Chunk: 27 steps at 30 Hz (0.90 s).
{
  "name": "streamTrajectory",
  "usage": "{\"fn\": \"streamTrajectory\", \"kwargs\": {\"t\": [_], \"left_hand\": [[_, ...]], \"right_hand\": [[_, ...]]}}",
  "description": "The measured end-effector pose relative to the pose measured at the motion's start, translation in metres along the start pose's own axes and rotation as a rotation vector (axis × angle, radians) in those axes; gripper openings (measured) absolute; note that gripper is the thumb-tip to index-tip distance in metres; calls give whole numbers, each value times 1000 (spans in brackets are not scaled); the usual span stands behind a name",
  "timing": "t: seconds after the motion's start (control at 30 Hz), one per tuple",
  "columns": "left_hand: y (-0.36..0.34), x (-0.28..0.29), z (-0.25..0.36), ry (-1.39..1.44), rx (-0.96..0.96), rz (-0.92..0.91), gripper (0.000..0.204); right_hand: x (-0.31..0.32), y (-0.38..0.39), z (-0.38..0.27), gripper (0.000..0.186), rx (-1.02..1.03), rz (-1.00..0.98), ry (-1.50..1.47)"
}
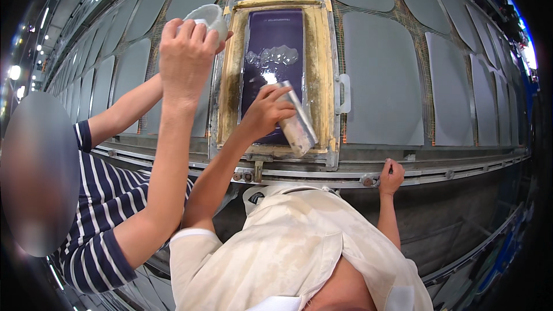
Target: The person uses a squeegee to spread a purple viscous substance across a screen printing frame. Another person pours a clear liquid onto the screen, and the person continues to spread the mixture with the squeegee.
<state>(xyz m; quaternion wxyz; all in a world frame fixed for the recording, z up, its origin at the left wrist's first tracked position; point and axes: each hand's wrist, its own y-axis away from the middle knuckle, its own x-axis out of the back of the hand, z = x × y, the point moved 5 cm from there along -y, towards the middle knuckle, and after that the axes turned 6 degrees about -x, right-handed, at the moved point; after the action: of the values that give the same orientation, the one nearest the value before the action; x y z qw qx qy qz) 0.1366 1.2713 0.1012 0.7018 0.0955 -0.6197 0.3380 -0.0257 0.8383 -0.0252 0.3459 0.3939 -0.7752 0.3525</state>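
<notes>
In the head view my left hand (269,109) is closed on a metal squeegee (298,121), tilted over the screen frame (334,46). Inside the frame is a glossy dark purple panel (253,86) bearing a pool of clear liquid (276,55) across its middle. My right hand (391,175) is curled at the metal rail (415,176) on the right; what, if anything, its fingers hold is hidden.
A co-worker in a striped top (115,207) stands at my left, hands (184,57) raised with a pale bowl (210,16) left of the frame's top. Grey cut panels (380,75) line the long table on both sides. A white handle (345,92) juts from the frame.
</notes>
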Motion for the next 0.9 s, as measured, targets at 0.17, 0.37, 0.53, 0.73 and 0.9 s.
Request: {"fn": "streamTrajectory", "kwargs": {"t": [0.17,0.37,0.53,0.73,0.9], "left_hand": [[-61,-49,-28,41,-252,-133,32],[-48,-59,-52,65,-230,-245,29],[-9,-26,-65,-125,-18,-427,24],[70,29,-68,28,723,-331,22],[119,29,-76,70,1121,-116,30]], "right_hand": [[-7,-2,-3,21,-2,7,-22],[-12,-2,-1,19,-28,12,-15],[-11,0,1,18,-54,-26,3],[-10,-1,-5,18,-37,-8,31],[-7,0,-6,19,-58,-18,58]]}}
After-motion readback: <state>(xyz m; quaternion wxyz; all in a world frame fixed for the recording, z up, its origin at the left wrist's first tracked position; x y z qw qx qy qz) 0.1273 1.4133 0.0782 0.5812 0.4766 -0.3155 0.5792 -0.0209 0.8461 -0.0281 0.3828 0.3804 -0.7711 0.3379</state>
